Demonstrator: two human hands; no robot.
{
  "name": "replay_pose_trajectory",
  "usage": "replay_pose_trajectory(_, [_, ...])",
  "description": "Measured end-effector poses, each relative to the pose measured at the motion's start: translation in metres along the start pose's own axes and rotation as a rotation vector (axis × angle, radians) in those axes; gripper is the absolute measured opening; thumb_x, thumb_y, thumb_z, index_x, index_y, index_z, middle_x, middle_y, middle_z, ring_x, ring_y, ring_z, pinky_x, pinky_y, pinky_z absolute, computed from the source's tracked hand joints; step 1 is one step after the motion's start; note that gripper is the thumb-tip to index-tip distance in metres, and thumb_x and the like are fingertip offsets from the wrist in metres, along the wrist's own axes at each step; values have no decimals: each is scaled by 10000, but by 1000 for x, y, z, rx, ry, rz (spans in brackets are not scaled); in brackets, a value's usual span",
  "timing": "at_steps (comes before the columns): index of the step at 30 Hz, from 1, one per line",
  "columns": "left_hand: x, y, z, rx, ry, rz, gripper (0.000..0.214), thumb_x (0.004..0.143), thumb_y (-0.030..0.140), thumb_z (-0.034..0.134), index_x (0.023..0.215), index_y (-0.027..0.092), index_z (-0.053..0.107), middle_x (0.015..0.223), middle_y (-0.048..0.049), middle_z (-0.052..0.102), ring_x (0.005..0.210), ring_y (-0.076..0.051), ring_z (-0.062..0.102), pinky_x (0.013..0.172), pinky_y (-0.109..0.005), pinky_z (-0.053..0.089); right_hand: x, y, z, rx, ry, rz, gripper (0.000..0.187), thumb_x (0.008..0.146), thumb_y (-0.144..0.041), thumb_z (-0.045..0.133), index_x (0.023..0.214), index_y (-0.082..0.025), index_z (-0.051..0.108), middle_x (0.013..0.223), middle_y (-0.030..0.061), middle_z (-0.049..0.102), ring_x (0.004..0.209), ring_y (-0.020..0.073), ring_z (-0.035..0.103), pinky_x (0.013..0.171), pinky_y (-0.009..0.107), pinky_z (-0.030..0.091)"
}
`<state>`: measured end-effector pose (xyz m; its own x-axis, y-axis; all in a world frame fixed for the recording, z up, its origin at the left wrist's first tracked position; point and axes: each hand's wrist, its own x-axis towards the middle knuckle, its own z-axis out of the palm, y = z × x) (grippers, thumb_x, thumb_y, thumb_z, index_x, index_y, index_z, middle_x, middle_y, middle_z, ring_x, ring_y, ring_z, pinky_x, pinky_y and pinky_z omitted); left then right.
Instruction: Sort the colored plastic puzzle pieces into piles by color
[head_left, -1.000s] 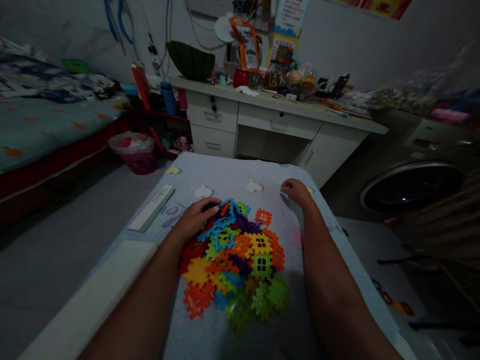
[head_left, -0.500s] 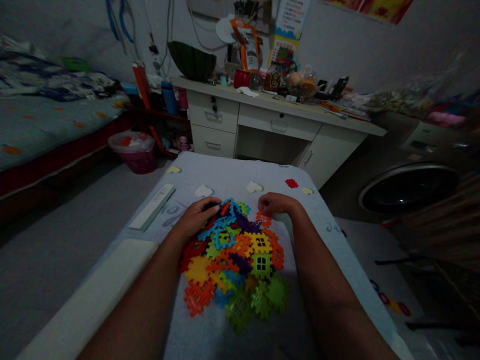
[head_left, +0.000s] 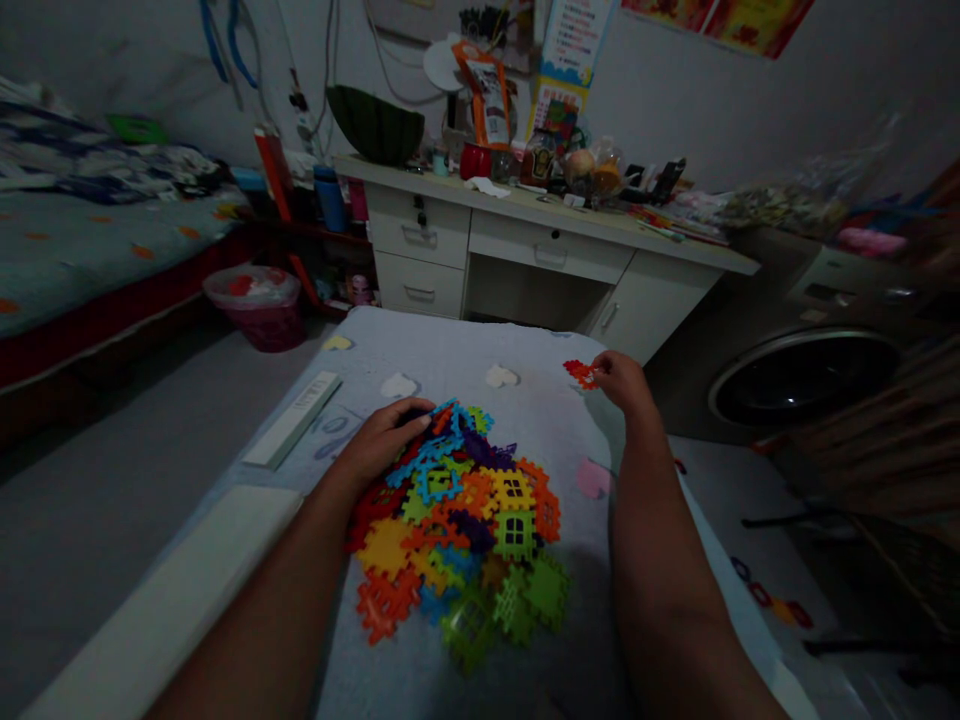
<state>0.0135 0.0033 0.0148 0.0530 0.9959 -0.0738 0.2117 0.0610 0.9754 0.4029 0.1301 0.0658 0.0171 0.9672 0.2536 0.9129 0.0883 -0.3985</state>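
A heap of colourful interlocking plastic tiles [head_left: 465,540] lies on a pale blue cloth-covered table [head_left: 450,350]. My left hand [head_left: 386,440] rests on the heap's far left edge, fingers loosely spread over blue tiles and holding nothing. At the table's far right corner, away from the heap, my right hand [head_left: 624,380] pinches a red-orange tile [head_left: 581,373] at its fingertips, just above or on the cloth.
A long white box [head_left: 294,417] lies on the table's left. A pink patch [head_left: 592,478] marks the cloth. Beyond are a white desk [head_left: 540,240] crowded with things, a pink bin [head_left: 259,305], a bed [head_left: 90,260] at left and a washing machine [head_left: 810,370] at right.
My right hand went from the far right corner to an orange tile at the heap's top, then back out to the corner, where a red tile had been left. That orange tile is gone from the heap.
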Motion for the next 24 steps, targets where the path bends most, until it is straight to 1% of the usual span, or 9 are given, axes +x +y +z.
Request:
replay_pose_trajectory(2, [0,-1,-1,14,-5,1,457,743,511,664,1079,201,665,927,-14,708,830,-222,646,782,-334,494,-1,3,2,-91,-10,40,59,725,-118,606,746,-173,602,763,25,634,699,141,547,642,252,367])
replay_pose_trajectory(3, [0,-1,-1,19,-9,1,459,745,511,663,1083,202,664,928,-16,710,828,-223,646,779,-336,495,-2,3,3,-120,-81,53,51,720,-135,634,728,-175,603,756,20,636,695,140,548,634,250,368])
replay_pose_trajectory(6, [0,-1,-1,23,-6,2,461,741,511,665,1080,199,667,937,-23,716,832,-230,651,777,-343,498,-5,3,4,-128,-445,65,74,685,-156,691,712,-180,626,727,-6,639,668,125,549,605,229,380])
replay_pose_trajectory(8, [-1,1,0,19,-2,1,463,732,512,672,1072,198,671,945,-24,716,841,-233,654,782,-344,499,-6,5,3,-111,-589,89,81,682,-134,686,739,-179,649,740,-12,649,675,117,559,607,215,393])
replay_pose_trajectory(11, [-2,3,1,4,0,-10,479,716,518,679,1073,198,667,934,-20,712,839,-232,654,780,-342,501,-6,8,1,-130,-541,129,158,703,-140,681,858,-168,679,852,21,682,735,129,590,625,212,415])
replay_pose_trajectory(14, [-2,6,2,-5,0,-26,493,698,527,680,1061,194,663,918,-18,708,827,-234,651,766,-340,502,-6,11,5,-163,-438,130,454,668,-225,763,1106,-166,661,1092,80,675,858,161,622,686,224,452])
replay_pose_trajectory(16, [-3,7,2,5,1,-24,495,690,534,678,1047,192,667,919,-19,706,835,-235,649,771,-339,500,-7,11,10,-190,-433,115,571,651,-237,787,1196,-163,632,1171,101,656,919,171,628,734,224,463])
replay_pose_trajectory(20, [-3,9,2,30,2,-7,491,696,537,671,1045,192,670,936,-21,704,863,-237,646,795,-335,493,-9,10,18,-258,-457,74,414,698,-181,739,1108,-156,683,1110,92,682,914,166,632,752,211,457])
replay_pose_trajectory(24, [-4,8,1,28,-5,-18,502,711,544,665,1070,193,660,942,-22,705,853,-235,648,788,-334,496,-10,11,17,-272,-381,79,455,707,-192,731,1154,-139,672,1191,127,641,963,184,620,779,222,459])
